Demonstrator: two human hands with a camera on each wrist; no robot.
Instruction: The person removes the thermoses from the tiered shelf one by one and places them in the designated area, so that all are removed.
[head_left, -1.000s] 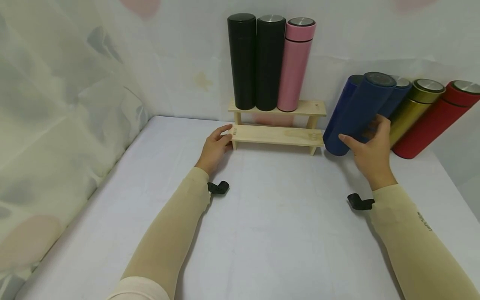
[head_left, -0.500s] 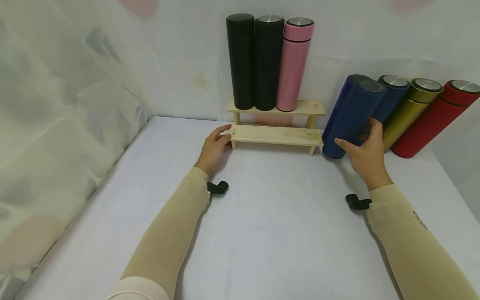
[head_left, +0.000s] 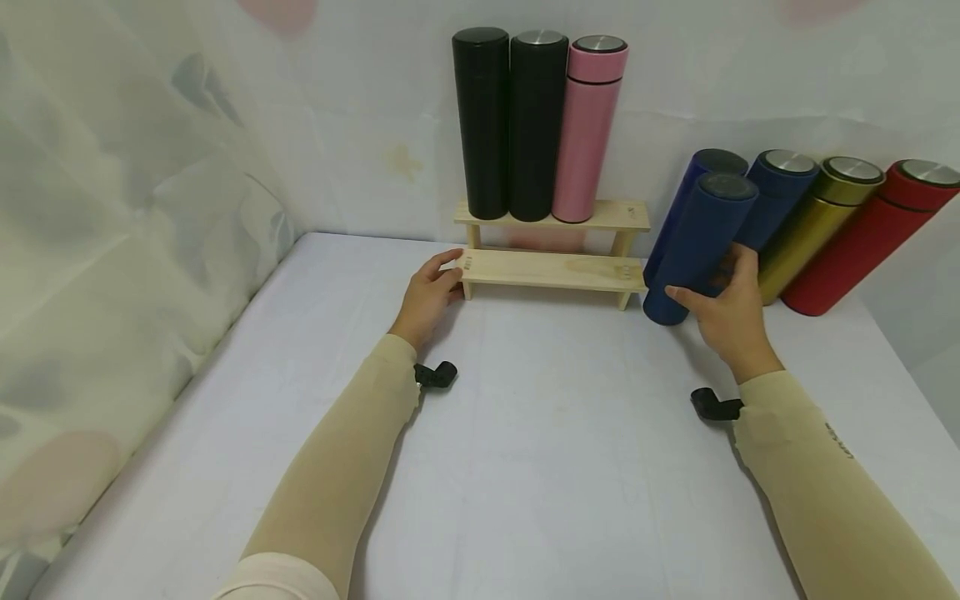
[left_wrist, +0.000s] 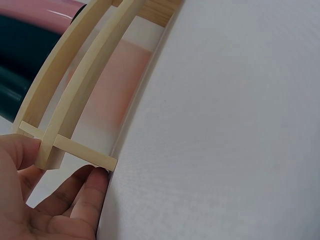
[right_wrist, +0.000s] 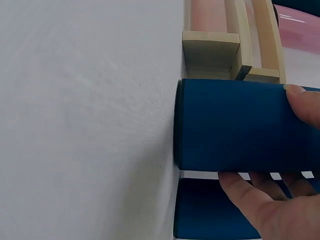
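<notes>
My right hand [head_left: 731,312] grips a blue vacuum flask [head_left: 701,242] low on its body, thumb on the left and fingers on the right. The right wrist view shows its base [right_wrist: 179,125] at the white tabletop, beside the stand's end. A darker blue flask [head_left: 722,160] is partly hidden behind it, and another blue flask [head_left: 776,196] stands just right. My left hand [head_left: 426,296] holds the left end of a two-step wooden stand [head_left: 551,271]; in the left wrist view the thumb [left_wrist: 25,150] lies on the lower step and the fingers sit by the leg.
On the upper step stand two black flasks [head_left: 483,125] [head_left: 538,125] and a pink flask [head_left: 591,137]. Farther right are a gold flask [head_left: 825,225] and a red flask [head_left: 870,237]. A patterned cloth [head_left: 135,208] hangs at the left.
The blue flask in my right hand has moved left and toward me, and its top has come lower, baring more of the flasks behind. My left hand stays on the stand.
</notes>
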